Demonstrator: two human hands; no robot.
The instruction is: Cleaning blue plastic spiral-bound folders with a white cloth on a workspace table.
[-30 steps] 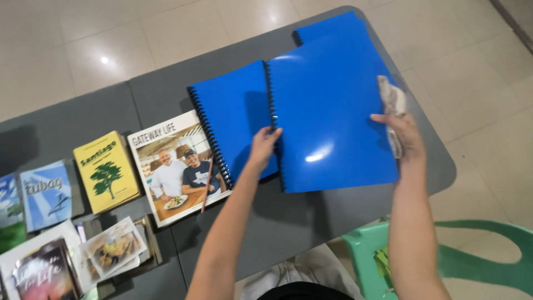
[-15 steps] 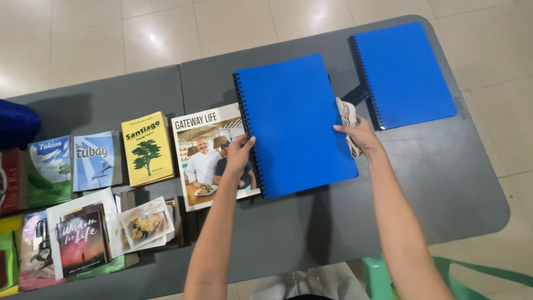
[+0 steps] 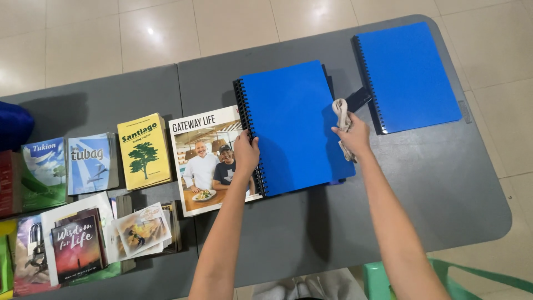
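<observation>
A blue spiral-bound folder (image 3: 291, 125) lies flat on the grey table (image 3: 433, 189), partly over a magazine (image 3: 202, 158) with two people on its cover. My left hand (image 3: 246, 152) presses on the folder's spiral edge at the lower left. Gripping a crumpled pale cloth (image 3: 341, 119), my right hand (image 3: 352, 136) rests on the folder's right edge. A second blue spiral folder (image 3: 408, 75) lies apart at the table's far right.
Left of the magazine sit a yellow booklet with a tree (image 3: 144, 150), two light-blue booklets (image 3: 91, 162), and several overlapping books and leaflets (image 3: 78, 244) near the front edge. A green plastic chair (image 3: 444, 278) stands at the lower right. A dark blue object (image 3: 14, 125) is at the far left.
The folder held up open a second ago has been shut and laid flat beside the magazine; both hands came down with it, and the view widened over the table.
</observation>
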